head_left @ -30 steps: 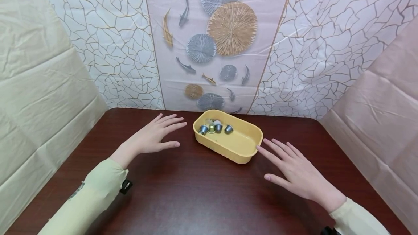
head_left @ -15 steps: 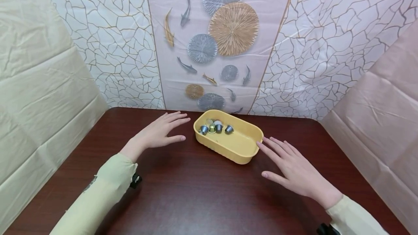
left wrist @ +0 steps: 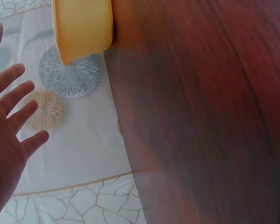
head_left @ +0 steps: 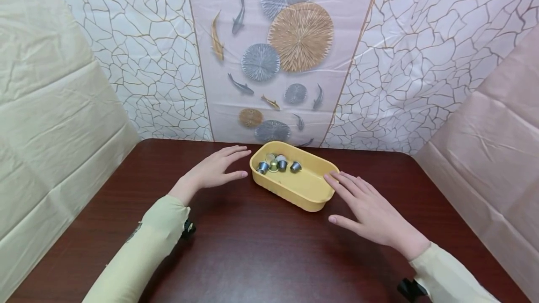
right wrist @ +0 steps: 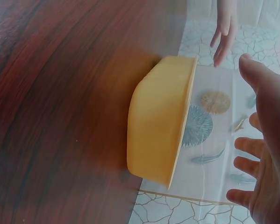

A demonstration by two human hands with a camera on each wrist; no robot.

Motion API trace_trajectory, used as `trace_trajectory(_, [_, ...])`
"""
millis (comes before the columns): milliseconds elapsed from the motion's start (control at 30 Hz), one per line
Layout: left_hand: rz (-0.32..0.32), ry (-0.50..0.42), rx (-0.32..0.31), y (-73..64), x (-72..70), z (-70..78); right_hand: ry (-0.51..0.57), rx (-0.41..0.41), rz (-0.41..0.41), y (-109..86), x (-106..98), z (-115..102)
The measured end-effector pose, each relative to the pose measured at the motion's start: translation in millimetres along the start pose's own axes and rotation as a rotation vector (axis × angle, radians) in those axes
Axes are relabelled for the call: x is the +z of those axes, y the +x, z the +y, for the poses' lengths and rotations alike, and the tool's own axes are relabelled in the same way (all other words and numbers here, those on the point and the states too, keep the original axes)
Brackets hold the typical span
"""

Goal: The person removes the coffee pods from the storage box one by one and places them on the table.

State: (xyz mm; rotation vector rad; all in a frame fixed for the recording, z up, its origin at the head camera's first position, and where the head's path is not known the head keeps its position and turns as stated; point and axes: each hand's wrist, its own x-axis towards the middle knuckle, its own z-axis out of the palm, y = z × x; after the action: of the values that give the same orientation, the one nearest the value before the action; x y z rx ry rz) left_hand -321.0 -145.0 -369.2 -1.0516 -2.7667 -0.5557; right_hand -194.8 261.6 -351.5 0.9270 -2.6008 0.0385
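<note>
A yellow oblong tray (head_left: pixel 311 202) stands on the dark wooden table (head_left: pixel 252 251), with several small metallic capsules (head_left: pixel 278 164) gathered at its far left end. My left hand (head_left: pixel 219 168) hovers open just left of the tray, fingers straight and spread, a small gap from the rim. My right hand (head_left: pixel 362 202) is open too, its fingertips (head_left: pixel 330 180) over the tray's right rim. The left wrist view shows the tray's end (left wrist: pixel 82 25) and my spread left hand (left wrist: pixel 9 126). In the right wrist view the tray's side (right wrist: pixel 156 121) lies beside my right hand (right wrist: pixel 266 140).
Patterned sheets form a wall (head_left: pixel 286 55) right behind the table's far edge. Plain sheets close in the left (head_left: pixel 50 106) and right (head_left: pixel 492 144) sides. Bare wood lies in front of the tray and between my sleeves.
Both hands have drifted towards the tray: the left moved right and farther away, the right moved left until its fingertips reach over the right rim. The tray has not moved.
</note>
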Motion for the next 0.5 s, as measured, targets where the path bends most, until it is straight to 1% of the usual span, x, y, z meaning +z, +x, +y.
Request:
trace_trajectory(167, [-0.003, -0.02, -0.044, 7.3, 4.1, 0.1, 0.008, 0.012, -0.012, 3.7, 0.6, -2.4])
trace_trajectory(367, [-0.013, -0.041, -0.068, 14.7, 7.5, 2.7, 0.025, 0.017, -0.026, 7.0, 1.3, -3.9])
trace_trajectory(500, [-0.022, -0.056, -0.096, 18.2, 10.9, 2.7, 0.033, 0.013, -0.026, 8.5, 2.3, -4.7])
